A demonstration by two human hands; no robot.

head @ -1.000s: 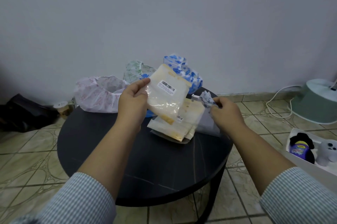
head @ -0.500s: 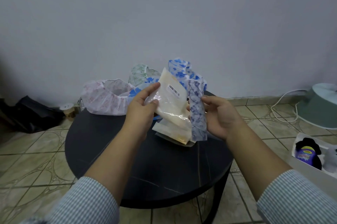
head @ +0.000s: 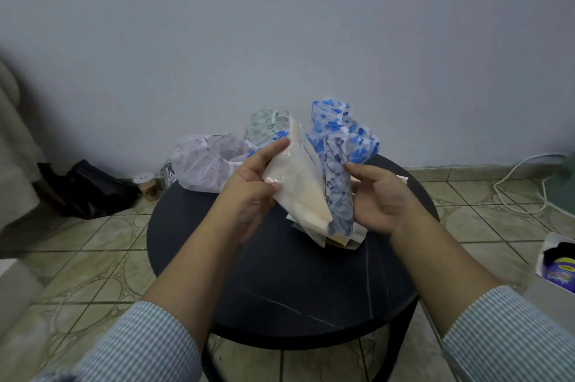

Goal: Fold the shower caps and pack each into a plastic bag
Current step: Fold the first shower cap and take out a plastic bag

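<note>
Blue-flowered folded shower cap (head: 339,191), cream plastic bag (head: 298,188), black table (head: 280,282)

round dark table (head: 280,297), shower caps (head: 208,163), bags (head: 342,240)

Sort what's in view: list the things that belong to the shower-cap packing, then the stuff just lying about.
Job:
folded cap in right hand
plastic bag in left hand
bag stack
pink cap
green cap
blue cap
table

Lying about:
black bag on floor
cable
box
</note>
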